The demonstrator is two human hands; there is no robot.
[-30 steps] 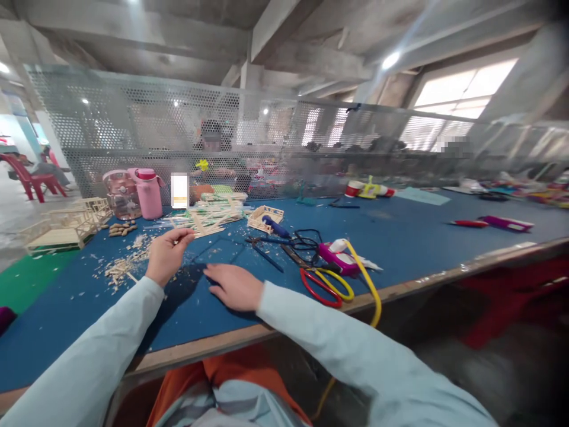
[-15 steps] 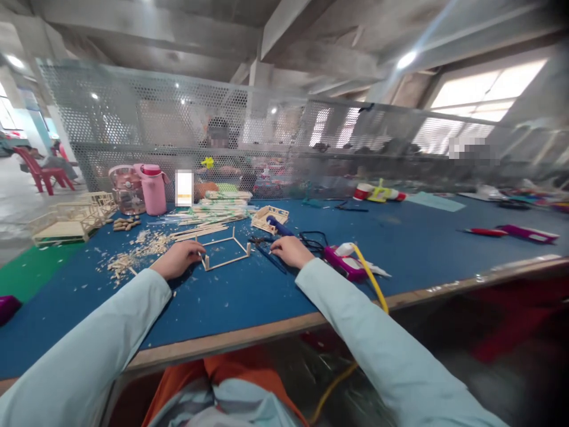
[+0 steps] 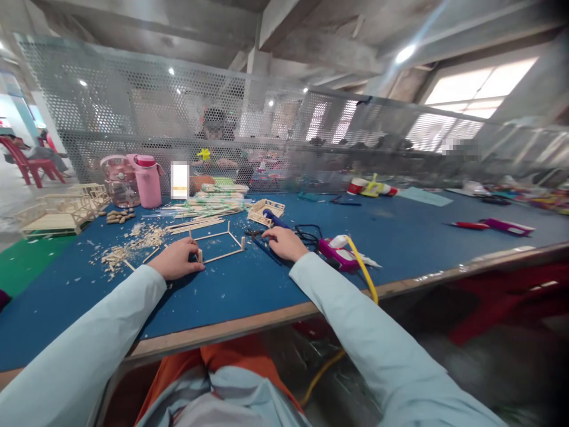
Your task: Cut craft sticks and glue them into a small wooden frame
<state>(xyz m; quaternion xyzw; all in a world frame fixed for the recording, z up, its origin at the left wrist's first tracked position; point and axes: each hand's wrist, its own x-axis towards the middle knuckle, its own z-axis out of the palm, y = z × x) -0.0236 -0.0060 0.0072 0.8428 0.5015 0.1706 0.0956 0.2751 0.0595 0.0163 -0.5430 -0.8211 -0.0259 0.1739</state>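
Observation:
My left hand (image 3: 178, 259) rests at the near left corner of a small rectangular frame of wooden sticks (image 3: 221, 255), thumb and fingers around its short corner post. The frame lies on the blue tabletop, with short posts rising at its corners. To its right, my right hand (image 3: 287, 243) hovers low with fingers apart and nothing visible in them. Just beyond those fingertips is a dark blue handled tool (image 3: 274, 218), possibly a glue gun, leaning at a small wooden stick tray (image 3: 262, 211). Dark pliers-like tools (image 3: 265, 246) lie beside the fingers.
Wood scraps (image 3: 133, 246), peanuts (image 3: 119, 216) and bundled sticks (image 3: 213, 204) lie left and behind. A pink bottle (image 3: 147, 184) stands near the mesh partition (image 3: 155, 112). Finished-looking stick models (image 3: 56, 216) sit far left. A magenta device (image 3: 340, 255) with a yellow cable lies right.
My left fingers and thumb have closed in around the frame's near left corner. My right fingers have lifted slightly and spread toward the blue tool. The whole view has shifted a little.

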